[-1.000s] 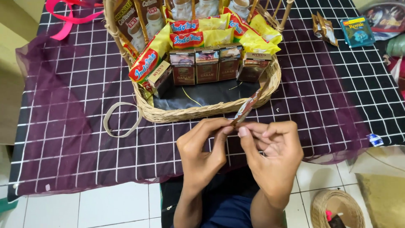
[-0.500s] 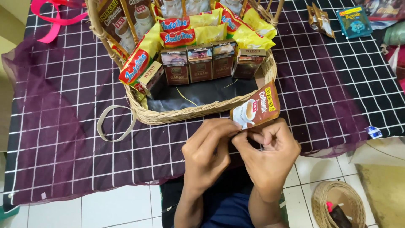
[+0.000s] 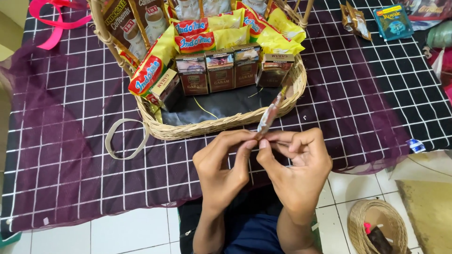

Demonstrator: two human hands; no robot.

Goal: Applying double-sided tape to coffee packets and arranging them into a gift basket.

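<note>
Both my hands pinch the bottom edge of a small coffee sachet [image 3: 270, 113], which stands edge-on and points up toward the wicker basket [image 3: 221, 124]. My left hand [image 3: 221, 164] and my right hand [image 3: 296, 167] meet fingertip to fingertip just in front of the basket's near rim. Inside the basket stand a row of small dark red boxes [image 3: 220, 70], yellow and red noodle packets [image 3: 212, 34] and brown coffee sachets [image 3: 134, 23]. The basket's front floor is dark and bare.
A black cloth with a white grid [image 3: 367, 89] covers the table, under purple mesh fabric [image 3: 52, 155]. A tape ring [image 3: 125, 138] lies left of the basket, a pink ribbon [image 3: 54, 21] far left, loose sachets [image 3: 393, 21] far right. A small wicker basket [image 3: 379, 228] sits on the tiled floor.
The sachet showed its flat face half a second ago; it is now turned edge-on between my fingertips. My hands stay together at the same spot.
</note>
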